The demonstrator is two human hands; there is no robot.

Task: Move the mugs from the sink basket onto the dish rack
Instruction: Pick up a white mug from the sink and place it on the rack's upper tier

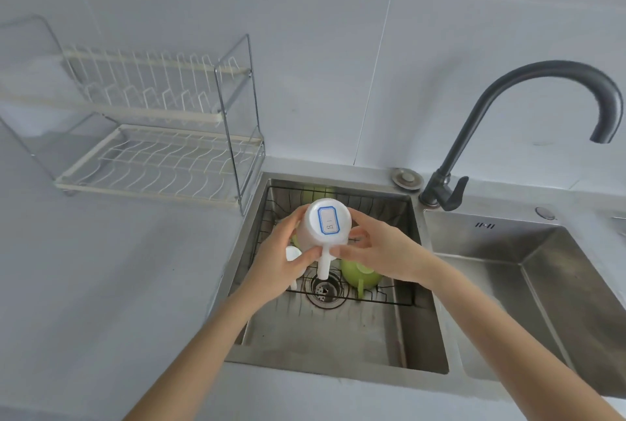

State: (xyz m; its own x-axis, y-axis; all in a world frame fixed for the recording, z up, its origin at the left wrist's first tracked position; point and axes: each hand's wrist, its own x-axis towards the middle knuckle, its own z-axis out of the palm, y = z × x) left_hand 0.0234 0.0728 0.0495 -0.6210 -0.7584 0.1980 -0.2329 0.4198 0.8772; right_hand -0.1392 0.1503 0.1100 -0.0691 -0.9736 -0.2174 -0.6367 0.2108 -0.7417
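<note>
White mug (323,227) in both hands, above green mug (359,274), basket (389,298).

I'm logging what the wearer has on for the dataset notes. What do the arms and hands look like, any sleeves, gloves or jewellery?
Both forearms are bare as far as the frame shows, with no sleeves in view. The left hand and right hand wear no gloves. No watch, bracelet or ring is visible.

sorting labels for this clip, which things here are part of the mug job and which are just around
Job: white mug held in left hand and right hand; green mug; sink basket; dish rack.
Just around: faucet; right basin; drain strainer.
</note>
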